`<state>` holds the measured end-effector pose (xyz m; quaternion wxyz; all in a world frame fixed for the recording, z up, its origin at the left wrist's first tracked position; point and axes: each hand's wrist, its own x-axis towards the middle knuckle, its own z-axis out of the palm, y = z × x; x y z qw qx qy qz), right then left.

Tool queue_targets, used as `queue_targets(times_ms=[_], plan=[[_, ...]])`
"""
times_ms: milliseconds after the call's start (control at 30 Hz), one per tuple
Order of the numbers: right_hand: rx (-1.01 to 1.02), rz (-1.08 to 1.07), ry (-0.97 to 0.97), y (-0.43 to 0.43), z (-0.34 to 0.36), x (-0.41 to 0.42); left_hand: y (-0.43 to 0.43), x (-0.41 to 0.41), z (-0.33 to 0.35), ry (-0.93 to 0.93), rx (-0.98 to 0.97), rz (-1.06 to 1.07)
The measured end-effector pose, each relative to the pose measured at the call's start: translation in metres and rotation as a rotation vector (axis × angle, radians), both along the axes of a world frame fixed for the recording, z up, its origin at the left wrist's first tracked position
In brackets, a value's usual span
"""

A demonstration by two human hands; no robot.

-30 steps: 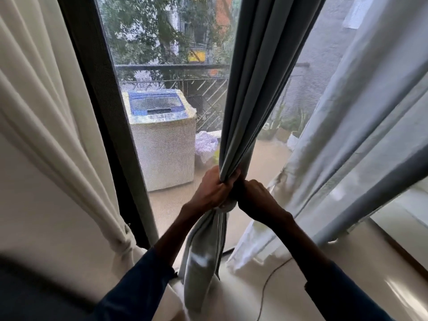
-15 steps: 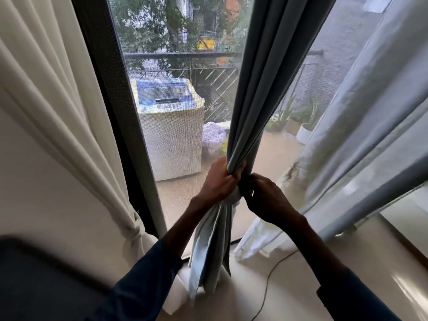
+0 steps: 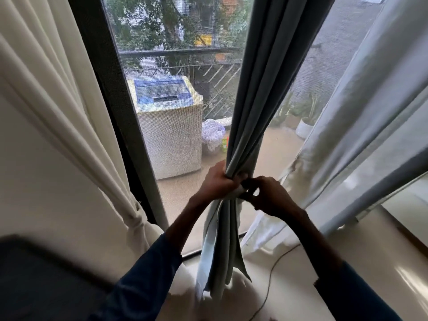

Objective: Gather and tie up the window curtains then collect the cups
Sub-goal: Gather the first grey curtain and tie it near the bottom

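A grey curtain (image 3: 261, 89) hangs bunched in the middle of the window. My left hand (image 3: 217, 181) grips the gathered folds from the left. My right hand (image 3: 268, 195) pinches a strip of the fabric at the same spot, wrapped around the bunch. Below my hands the curtain's tail (image 3: 220, 256) hangs loose to the floor. A cream curtain (image 3: 58, 112) on the left is gathered and tied low down. A pale grey curtain (image 3: 370, 112) slants across the right. No cups are in view.
A dark window frame (image 3: 115, 112) stands between the cream curtain and the glass. Outside are a washing machine (image 3: 169, 126), a railing and potted plants. A thin cable (image 3: 268, 286) lies on the pale floor. A dark blurred object (image 3: 46, 281) fills the bottom left.
Both hands have stayed at the gathered spot. My right hand has opened slightly from a full grip and now pinches the wrapping strip with its fingertips.
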<state>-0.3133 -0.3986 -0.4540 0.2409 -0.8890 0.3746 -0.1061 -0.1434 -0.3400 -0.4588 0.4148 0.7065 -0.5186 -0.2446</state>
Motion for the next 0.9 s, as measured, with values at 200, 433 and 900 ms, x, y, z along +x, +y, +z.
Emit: queue_targets(times_ms=[200, 433, 900], plan=[[0.060, -0.301, -0.730, 0.036, -0.041, -0.003, 0.002, 0.002, 0.003, 0.024, -0.020, -0.010], [1.071, -0.412, -1.038, 0.057, -0.062, 0.011, -0.007, -0.006, -0.009, 0.046, 0.045, 0.006], [1.055, -0.262, -0.923, 0.019, -0.070, -0.007, 0.010, 0.001, -0.002, 0.133, -0.063, -0.065]])
